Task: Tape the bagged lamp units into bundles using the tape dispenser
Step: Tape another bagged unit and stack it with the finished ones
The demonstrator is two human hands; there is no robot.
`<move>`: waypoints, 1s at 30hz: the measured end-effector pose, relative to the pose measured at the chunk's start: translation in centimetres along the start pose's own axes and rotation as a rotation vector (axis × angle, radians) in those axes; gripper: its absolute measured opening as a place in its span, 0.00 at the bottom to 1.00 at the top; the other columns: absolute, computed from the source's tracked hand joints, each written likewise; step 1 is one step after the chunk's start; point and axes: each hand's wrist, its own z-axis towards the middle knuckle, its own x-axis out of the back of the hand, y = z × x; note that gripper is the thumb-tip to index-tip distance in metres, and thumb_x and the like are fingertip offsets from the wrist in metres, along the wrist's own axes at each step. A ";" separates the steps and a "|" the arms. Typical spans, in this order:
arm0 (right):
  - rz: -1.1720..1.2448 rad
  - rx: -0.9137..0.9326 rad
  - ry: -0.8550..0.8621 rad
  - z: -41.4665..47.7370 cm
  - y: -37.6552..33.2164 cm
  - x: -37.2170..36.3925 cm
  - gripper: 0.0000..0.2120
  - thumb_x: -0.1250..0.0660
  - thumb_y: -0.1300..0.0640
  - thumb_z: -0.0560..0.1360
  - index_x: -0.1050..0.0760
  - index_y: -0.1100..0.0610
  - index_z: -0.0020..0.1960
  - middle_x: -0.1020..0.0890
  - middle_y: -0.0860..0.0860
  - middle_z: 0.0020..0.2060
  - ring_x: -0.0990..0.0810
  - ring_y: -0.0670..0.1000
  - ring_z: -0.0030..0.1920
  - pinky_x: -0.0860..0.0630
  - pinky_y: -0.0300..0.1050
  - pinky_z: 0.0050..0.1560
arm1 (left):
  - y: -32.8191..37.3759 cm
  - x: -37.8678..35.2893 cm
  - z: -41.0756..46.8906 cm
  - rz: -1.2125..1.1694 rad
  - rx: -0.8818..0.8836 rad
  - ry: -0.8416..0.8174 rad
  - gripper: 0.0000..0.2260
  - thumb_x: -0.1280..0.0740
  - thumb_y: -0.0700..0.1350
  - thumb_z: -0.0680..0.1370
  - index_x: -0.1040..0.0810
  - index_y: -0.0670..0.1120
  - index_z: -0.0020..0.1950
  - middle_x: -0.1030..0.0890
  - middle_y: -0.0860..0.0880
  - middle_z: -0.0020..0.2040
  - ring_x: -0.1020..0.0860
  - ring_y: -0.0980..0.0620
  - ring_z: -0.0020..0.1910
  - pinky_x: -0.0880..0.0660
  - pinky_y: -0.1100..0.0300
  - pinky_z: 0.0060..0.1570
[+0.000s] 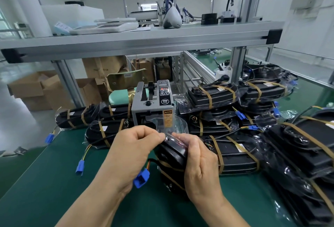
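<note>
A black lamp unit (170,156) in a clear plastic bag stands on end on the green mat, with brown tape bands around its lower part and a blue connector (141,178) hanging at its left. My left hand (132,147) pinches the clear bag's open top (169,123). My right hand (200,161) grips the unit's upper right side and the bag. The grey tape dispenser (152,102) stands just behind the hands.
Taped bagged lamp units are piled left (101,120), behind right (213,93) and at the far right (307,147). A loose blue connector (80,168) lies on the green mat (54,181). An aluminium shelf (137,40) crosses overhead; cardboard boxes (36,89) stand beyond.
</note>
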 end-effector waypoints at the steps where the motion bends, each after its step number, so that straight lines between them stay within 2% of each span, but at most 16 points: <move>1: 0.000 0.004 0.000 0.0 0.0 0.0 0.23 0.54 0.48 0.83 0.19 0.49 0.55 0.17 0.40 0.49 0.17 0.43 0.50 0.22 0.45 0.49 | 0.0 0.0 0.0 0.008 -0.003 0.000 0.07 0.26 0.44 0.72 0.18 0.45 0.34 0.23 0.57 0.27 0.29 0.65 0.25 0.32 0.74 0.27; 4: 0.002 0.009 -0.001 -0.1 0.0 -0.1 0.23 0.54 0.48 0.83 0.19 0.49 0.55 0.18 0.40 0.50 0.17 0.42 0.50 0.22 0.45 0.49 | 0.0 -0.3 -0.1 0.020 -0.001 -0.011 0.08 0.26 0.43 0.72 0.18 0.45 0.33 0.23 0.53 0.28 0.31 0.62 0.24 0.33 0.72 0.26; 7: 0.003 0.013 -0.003 -0.1 0.1 -0.1 0.24 0.54 0.48 0.83 0.19 0.51 0.55 0.17 0.41 0.48 0.17 0.43 0.50 0.21 0.44 0.49 | 0.0 -0.4 -0.2 0.040 -0.002 -0.004 0.10 0.26 0.42 0.73 0.19 0.47 0.31 0.26 0.53 0.25 0.34 0.60 0.22 0.35 0.70 0.23; 9: -0.005 0.021 -0.001 -0.2 0.0 -0.1 0.24 0.54 0.48 0.83 0.19 0.51 0.55 0.17 0.40 0.47 0.18 0.41 0.50 0.22 0.42 0.49 | 0.1 -0.5 -0.2 0.057 -0.015 0.005 0.08 0.25 0.43 0.72 0.19 0.47 0.32 0.26 0.46 0.25 0.32 0.57 0.24 0.33 0.67 0.28; 11: -0.010 0.025 -0.002 -0.2 -0.1 -0.1 0.24 0.54 0.48 0.83 0.19 0.51 0.55 0.17 0.40 0.48 0.18 0.40 0.50 0.22 0.40 0.49 | 0.0 -0.5 -0.2 0.089 -0.031 0.025 0.06 0.25 0.44 0.71 0.18 0.46 0.35 0.21 0.40 0.32 0.27 0.52 0.30 0.30 0.59 0.36; 12: -0.010 0.024 -0.006 -0.3 -0.1 -0.1 0.24 0.54 0.48 0.83 0.19 0.50 0.55 0.17 0.40 0.47 0.18 0.40 0.50 0.22 0.40 0.48 | 0.1 -0.5 -0.2 0.107 -0.037 0.035 0.06 0.24 0.44 0.70 0.18 0.47 0.35 0.21 0.41 0.32 0.27 0.52 0.32 0.29 0.57 0.37; 15: -0.023 0.025 -0.014 -0.3 -0.3 -0.1 0.24 0.55 0.48 0.83 0.20 0.49 0.55 0.17 0.39 0.47 0.18 0.40 0.49 0.22 0.41 0.47 | 0.1 -0.5 -0.3 0.169 -0.053 0.054 0.05 0.24 0.44 0.69 0.18 0.49 0.34 0.26 0.52 0.25 0.29 0.55 0.28 0.29 0.58 0.36; 18: -0.016 0.018 -0.017 -0.4 -0.4 -0.2 0.24 0.55 0.47 0.83 0.19 0.51 0.55 0.17 0.40 0.46 0.18 0.41 0.48 0.22 0.42 0.47 | 0.0 -0.6 -0.4 0.202 -0.066 0.083 0.06 0.24 0.45 0.68 0.19 0.51 0.33 0.30 0.56 0.23 0.33 0.57 0.25 0.31 0.59 0.34; 21: -0.019 0.014 -0.018 -0.4 -0.3 -0.2 0.25 0.55 0.48 0.82 0.19 0.53 0.55 0.16 0.42 0.47 0.18 0.41 0.49 0.22 0.42 0.48 | -0.1 -0.7 -0.5 0.226 -0.084 0.097 0.05 0.25 0.50 0.66 0.19 0.53 0.34 0.30 0.56 0.23 0.33 0.59 0.24 0.32 0.60 0.32; 24: -0.012 0.015 -0.008 -0.5 -0.3 -0.2 0.25 0.54 0.48 0.83 0.19 0.53 0.55 0.16 0.41 0.46 0.18 0.41 0.49 0.22 0.40 0.49 | -0.1 -0.5 -0.5 0.251 -0.086 0.083 0.05 0.25 0.49 0.67 0.20 0.54 0.34 0.31 0.57 0.23 0.34 0.59 0.23 0.33 0.60 0.31; 26: -0.009 0.023 0.000 -0.5 -0.3 -0.2 0.25 0.54 0.49 0.83 0.19 0.53 0.55 0.16 0.41 0.46 0.18 0.41 0.49 0.22 0.39 0.48 | -0.2 -0.4 -0.5 0.254 -0.061 0.084 0.06 0.26 0.53 0.63 0.21 0.54 0.35 0.32 0.58 0.25 0.34 0.58 0.25 0.33 0.59 0.32; 28: -0.005 0.033 0.008 -0.6 -0.3 -0.3 0.24 0.54 0.49 0.83 0.19 0.53 0.55 0.16 0.42 0.46 0.18 0.40 0.49 0.22 0.38 0.48 | -0.4 -0.4 -0.4 0.181 -0.006 0.099 0.11 0.27 0.54 0.59 0.22 0.52 0.37 0.29 0.55 0.30 0.31 0.56 0.30 0.32 0.58 0.34; 30: -0.014 0.042 0.010 -0.6 -0.4 -0.3 0.24 0.54 0.49 0.83 0.19 0.52 0.55 0.16 0.41 0.47 0.18 0.39 0.49 0.23 0.36 0.48 | -0.8 -0.5 -0.6 0.060 0.049 0.104 0.13 0.25 0.51 0.61 0.23 0.50 0.39 0.27 0.51 0.35 0.30 0.53 0.32 0.31 0.57 0.36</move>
